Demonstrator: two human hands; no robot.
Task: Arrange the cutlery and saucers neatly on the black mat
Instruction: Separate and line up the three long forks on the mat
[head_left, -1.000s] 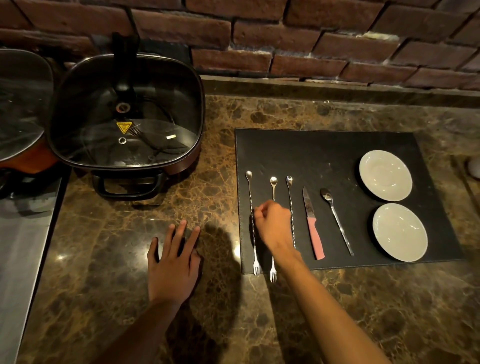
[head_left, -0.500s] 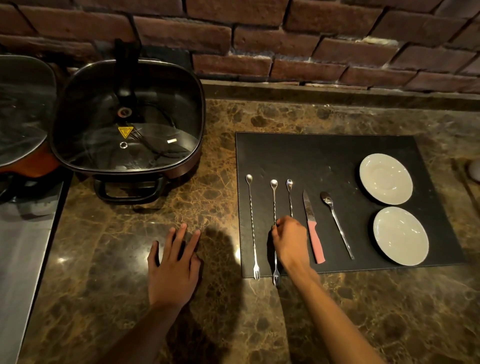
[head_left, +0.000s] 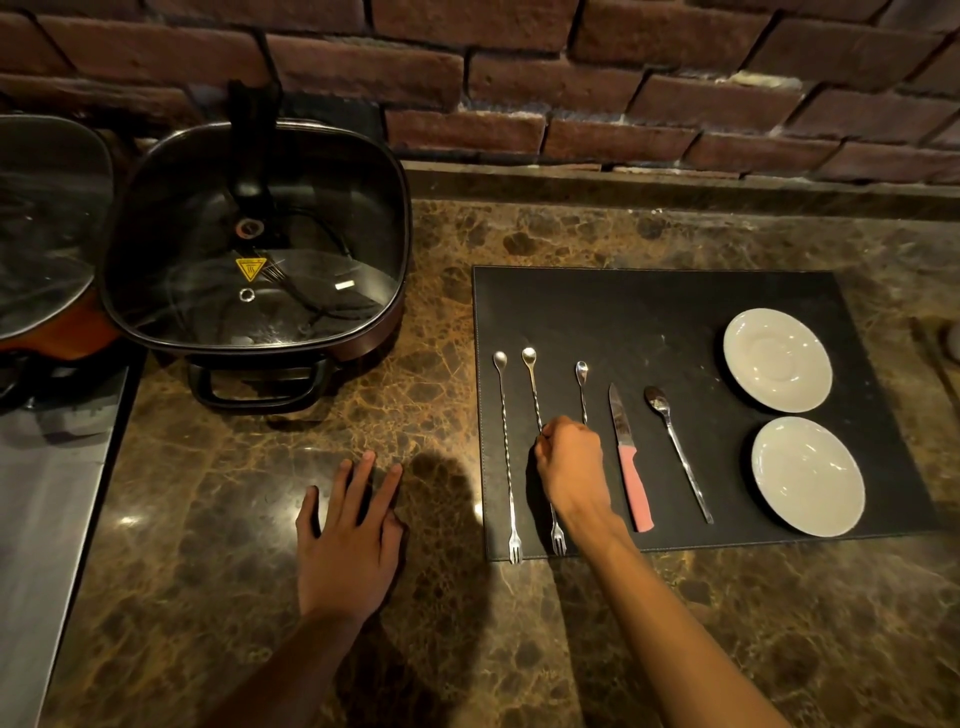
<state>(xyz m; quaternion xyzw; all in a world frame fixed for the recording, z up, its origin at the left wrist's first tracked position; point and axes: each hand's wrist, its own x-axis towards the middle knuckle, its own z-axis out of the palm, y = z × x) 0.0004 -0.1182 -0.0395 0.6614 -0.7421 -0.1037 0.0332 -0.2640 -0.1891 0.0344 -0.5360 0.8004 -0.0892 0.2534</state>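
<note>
A black mat lies on the marble counter. On its left side lie three long twisted bar spoons with fork ends: the left one, the middle one and the right one. A pink-handled knife and a plain spoon lie beside them. Two white saucers sit at the mat's right. My right hand pinches the middle bar spoon's stem and covers the right one's lower half. My left hand rests flat on the counter, fingers apart.
A square electric pan with a glass lid stands at the back left, next to another lidded pan. A brick wall runs along the back. A steel surface borders the counter on the left.
My right hand has shifted right from the left pair of bar spoons and now grips the middle one, whose spoon end has swung left, closer to the left spoon. My left hand stays put.
</note>
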